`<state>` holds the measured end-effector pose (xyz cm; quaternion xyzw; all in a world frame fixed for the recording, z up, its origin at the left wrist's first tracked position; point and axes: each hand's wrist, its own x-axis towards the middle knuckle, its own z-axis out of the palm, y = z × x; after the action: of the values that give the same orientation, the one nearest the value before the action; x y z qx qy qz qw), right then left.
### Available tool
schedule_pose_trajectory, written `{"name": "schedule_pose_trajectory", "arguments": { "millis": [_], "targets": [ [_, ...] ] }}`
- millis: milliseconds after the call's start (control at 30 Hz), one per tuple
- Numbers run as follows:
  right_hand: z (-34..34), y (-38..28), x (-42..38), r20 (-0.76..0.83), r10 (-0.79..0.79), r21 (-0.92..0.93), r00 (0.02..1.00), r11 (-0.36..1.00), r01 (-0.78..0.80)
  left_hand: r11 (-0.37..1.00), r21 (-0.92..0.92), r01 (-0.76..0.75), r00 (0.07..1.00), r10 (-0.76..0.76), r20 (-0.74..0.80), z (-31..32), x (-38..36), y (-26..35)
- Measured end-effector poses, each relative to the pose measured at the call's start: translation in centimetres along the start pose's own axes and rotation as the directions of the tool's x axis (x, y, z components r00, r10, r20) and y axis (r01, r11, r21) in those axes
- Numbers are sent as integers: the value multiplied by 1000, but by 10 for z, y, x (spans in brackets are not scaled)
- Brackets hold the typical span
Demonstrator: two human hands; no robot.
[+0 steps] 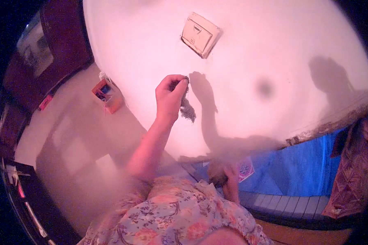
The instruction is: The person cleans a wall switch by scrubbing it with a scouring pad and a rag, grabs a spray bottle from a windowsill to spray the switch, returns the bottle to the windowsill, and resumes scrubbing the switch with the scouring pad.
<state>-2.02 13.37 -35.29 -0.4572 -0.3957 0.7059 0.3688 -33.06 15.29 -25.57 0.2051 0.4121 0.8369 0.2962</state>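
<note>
My left hand (171,92) is raised in front of the white wall (249,118), fingers pinched together. From the pinch hangs a limp scrap of dark grey, fuzzy mesh (187,111), like steel wool. My left hand's shadow falls on the wall just to its right. Above it, a beige square plate (200,34) with a thin raised frame and small dark marks is fixed to the wall. Lower down, close to my floral clothing (184,212), my right hand (232,179) is blurred and curled by a dark rounded thing that I cannot make out.
An orange and white box (107,97) with dark contents stands at the left by the wall's edge. Blue sheeting (298,163) and a patterned pink packet (245,169) lie at the lower right, near grey slats (282,204). A brown quilted cloth (353,171) hangs at far right.
</note>
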Motion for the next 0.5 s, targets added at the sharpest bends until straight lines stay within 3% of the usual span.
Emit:
{"name": "schedule_pose_trajectory", "arguments": {
  "millis": [67, 133, 200, 300, 433, 500],
  "targets": [
    [6, 11, 6, -37, 1, 43, 999, 999, 1, 957, 166, -237, 970, 244, -20, 8, 17, 0],
    [8, 18, 9, -78, -3, 84, 997, 996, 10, 940, 219, -261, 963, 270, -11, 15, 31, -1],
    [13, 19, 11, 64, 40, -90, 997, 995, -35, 903, 251, -348, 933, 359, 2, 20, 43, -5],
    [34, 8, 8, -81, 26, -201, 996, 979, -42, 852, 303, -427, 897, 442, 20, 30, 53, -13],
    [31, 5, 19, -114, -37, -220, 993, 975, 11, 793, 318, -520, 834, 551, -10, 42, 56, -13],
    [28, 4, 17, -88, -22, -137, 996, 991, 10, 795, 301, -526, 830, 558, -22, 42, 51, -10]
  ]
}}
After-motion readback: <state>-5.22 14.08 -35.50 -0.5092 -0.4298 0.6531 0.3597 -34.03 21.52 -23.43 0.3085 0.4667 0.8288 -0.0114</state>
